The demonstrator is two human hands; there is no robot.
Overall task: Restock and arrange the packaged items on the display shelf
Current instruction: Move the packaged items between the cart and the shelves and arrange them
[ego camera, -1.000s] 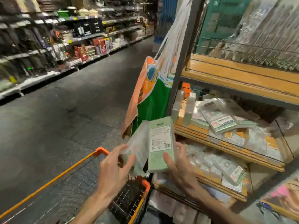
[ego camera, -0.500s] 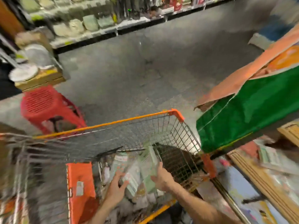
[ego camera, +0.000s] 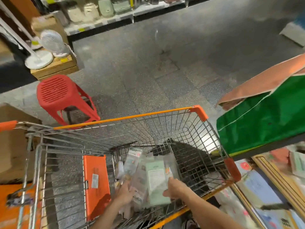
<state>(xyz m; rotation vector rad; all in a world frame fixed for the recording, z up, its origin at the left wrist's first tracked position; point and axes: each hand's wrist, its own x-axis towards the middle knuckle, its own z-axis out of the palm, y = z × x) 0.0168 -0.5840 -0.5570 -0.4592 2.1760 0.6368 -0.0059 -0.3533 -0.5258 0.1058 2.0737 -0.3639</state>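
Both my hands are down inside the wire shopping cart (ego camera: 194,129) with orange trim. My right hand (ego camera: 175,189) grips a flat pale-green packaged item (ego camera: 156,182) with a white label, held over a pile of clear-wrapped packages (ego camera: 132,162) in the cart's bottom. My left hand (ego camera: 125,193) reaches into that pile, fingers curled among the packages; whether it holds one is blurred. The wooden display shelf (ego camera: 280,177) with more packages shows at the right edge.
A red plastic stool (ego camera: 59,95) stands on the floor just beyond the cart's far left corner. A green and orange bag (ego camera: 264,121) hangs over the cart's right side. White fans (ego camera: 49,45) sit on a wooden platform at far left. An orange flap (ego camera: 95,184) is inside the cart.
My view swung from the shelf down to the cart. Both hands carried the green package from in front of the shelf down into the cart, and have since sunk lower into the pile.
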